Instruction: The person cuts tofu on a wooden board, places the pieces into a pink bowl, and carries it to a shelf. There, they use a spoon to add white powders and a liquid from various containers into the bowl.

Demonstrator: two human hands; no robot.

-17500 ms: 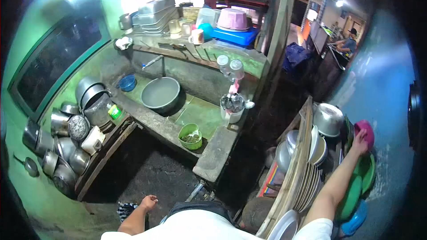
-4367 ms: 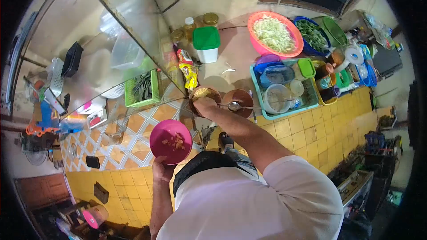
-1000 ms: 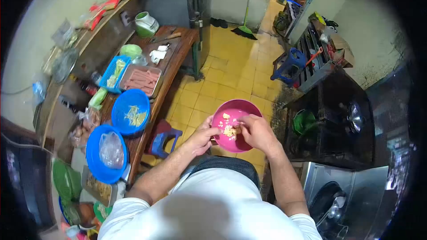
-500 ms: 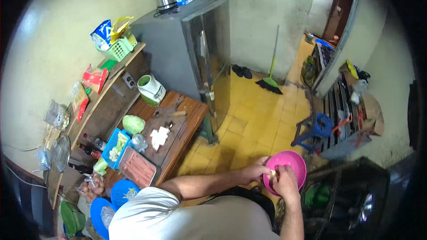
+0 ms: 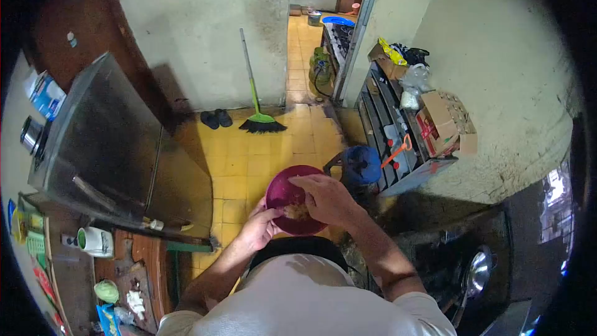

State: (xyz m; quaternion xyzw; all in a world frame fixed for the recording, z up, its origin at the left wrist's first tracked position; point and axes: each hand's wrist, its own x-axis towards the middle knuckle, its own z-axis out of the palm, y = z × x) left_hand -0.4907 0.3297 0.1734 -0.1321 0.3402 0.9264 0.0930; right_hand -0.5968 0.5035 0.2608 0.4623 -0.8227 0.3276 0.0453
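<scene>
In front of my body is a dark pink bowl with pale yellowish bits at its bottom. My left hand grips the bowl's near left rim, its thumb over the edge and the other fingers outside. Over the right side of the bowl reaches my right hand, fingers stretched out toward the far rim and nothing visible in them. Part of the bowl's inside is hidden beneath that hand.
A blue stool stands beyond the bowl to the right, near a dark rack with cardboard boxes. To the left are a fridge and a wooden table holding cabbage and white pieces. A broom leans on the far wall.
My view has turned right, and the bowl now sits straight ahead. The pale piece between my hands is no longer seen there; my left hand holds the rim and my right fingers have straightened.
</scene>
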